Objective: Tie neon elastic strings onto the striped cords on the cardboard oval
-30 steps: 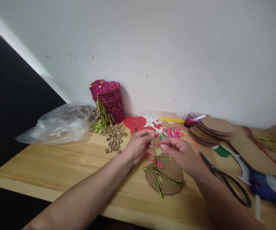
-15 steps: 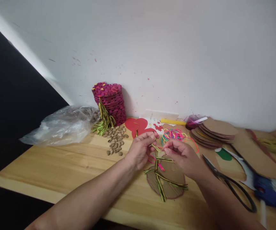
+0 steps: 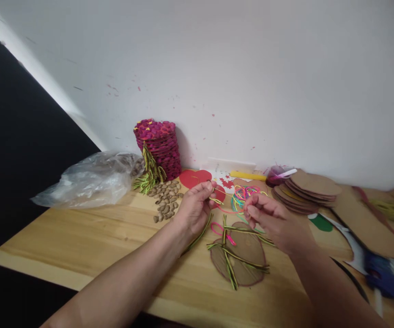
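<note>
My left hand is closed on a bundle of green, yellow and black yarn, whose strands hang down past the wrist. A thin yellow strand stretches from its fingertips toward my right hand, which is pinched at the strand's other end; the exact grip is hard to see. Below the hands lies a round cardboard piece with several cut yarn bundles across it. A pink cord loop rests at its upper left edge. A tangle of coloured cord sits just behind my right hand.
A purple heart-topped box with a yarn tassel stands by the wall. Pistachio-like shells and a plastic bag lie left. Stacked cardboard shapes, a dye cup, a scissors handle and a blue glue gun are right.
My hands have moved apart, drawing the thin strand out between them. My right hand has shifted right, now covering most of the scissors with its arm. The yarn bundle now hangs beside my left wrist.
</note>
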The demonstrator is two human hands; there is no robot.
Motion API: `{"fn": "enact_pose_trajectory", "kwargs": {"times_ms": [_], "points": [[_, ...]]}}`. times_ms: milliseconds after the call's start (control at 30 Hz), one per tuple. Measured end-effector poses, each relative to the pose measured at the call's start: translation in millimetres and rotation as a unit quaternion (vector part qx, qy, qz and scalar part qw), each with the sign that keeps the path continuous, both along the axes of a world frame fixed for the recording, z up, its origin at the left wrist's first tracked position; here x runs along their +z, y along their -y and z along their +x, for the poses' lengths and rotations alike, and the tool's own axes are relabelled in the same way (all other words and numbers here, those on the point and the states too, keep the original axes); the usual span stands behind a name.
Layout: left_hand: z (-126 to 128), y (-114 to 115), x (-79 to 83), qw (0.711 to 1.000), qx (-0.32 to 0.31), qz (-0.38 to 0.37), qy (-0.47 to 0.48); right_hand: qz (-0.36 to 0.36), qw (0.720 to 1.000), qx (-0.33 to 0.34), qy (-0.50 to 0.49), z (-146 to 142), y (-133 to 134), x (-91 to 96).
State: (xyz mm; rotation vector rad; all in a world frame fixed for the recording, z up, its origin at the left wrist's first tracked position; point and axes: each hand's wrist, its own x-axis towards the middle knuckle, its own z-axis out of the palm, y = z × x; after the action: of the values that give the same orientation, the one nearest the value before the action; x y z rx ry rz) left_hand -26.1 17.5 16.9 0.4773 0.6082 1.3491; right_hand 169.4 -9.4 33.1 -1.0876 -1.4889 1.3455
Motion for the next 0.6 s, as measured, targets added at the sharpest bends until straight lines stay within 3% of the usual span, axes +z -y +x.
{"fn": "enact_pose_trajectory", "kwargs": {"times_ms": [200,333,433,600], "points": [[7.8,5.1,-7.5,0.999,-0.041,0.002,-0.029,0.006,0.991,-0.025,-0.135,-5.0,0.2,-5.7],[12.8,10.2,-9.1,0.996,-0.077,-0.013,-0.048,-0.012,0.984,0.003,-0.18,-6.8,4.6,-1.6],[12.7,9.9,-8.4,0.997,-0.061,-0.025,-0.046,-0.031,0.986,0.029,-0.161,-4.5,7.1,3.5],[8.5,4.7,-7.6,0.999,-0.031,-0.008,-0.038,0.005,0.998,-0.016,-0.066,3.0,5.6,6.3]]}}
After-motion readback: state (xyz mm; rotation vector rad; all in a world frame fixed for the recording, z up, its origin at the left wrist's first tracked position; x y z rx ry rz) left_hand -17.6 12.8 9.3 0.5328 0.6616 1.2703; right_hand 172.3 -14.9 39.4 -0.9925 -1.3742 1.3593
